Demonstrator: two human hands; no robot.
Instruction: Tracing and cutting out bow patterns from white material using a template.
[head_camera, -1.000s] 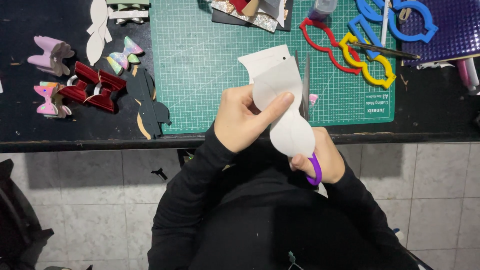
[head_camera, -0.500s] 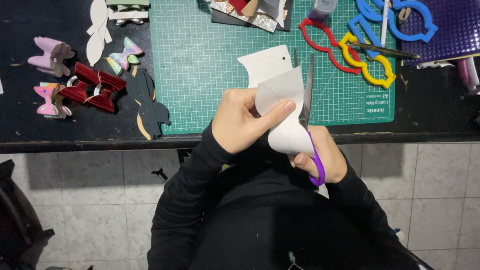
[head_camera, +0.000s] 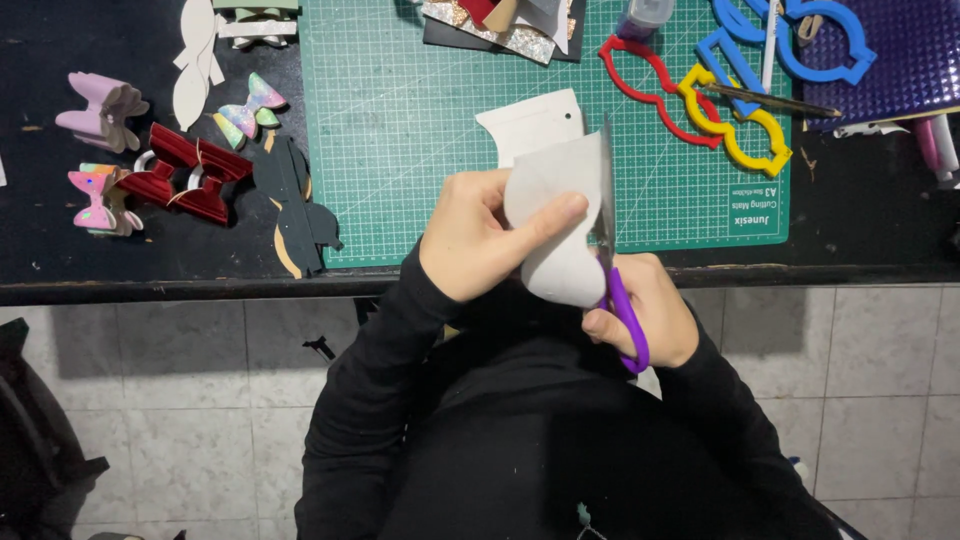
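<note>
Nearest the body, the right hand (head_camera: 650, 315) is closed through the purple scissors (head_camera: 622, 300) while the left hand (head_camera: 480, 235) pinches a curled pale sheet (head_camera: 555, 215) above the desk's (head_camera: 860, 220) front edge; a cut seems underway. Continuing likely means turning the sheet steadily into the blades. Beyond, the green cutting mat (head_camera: 400, 120) offers open room, with coloured templates (head_camera: 730, 110) crowding its far right.
</note>
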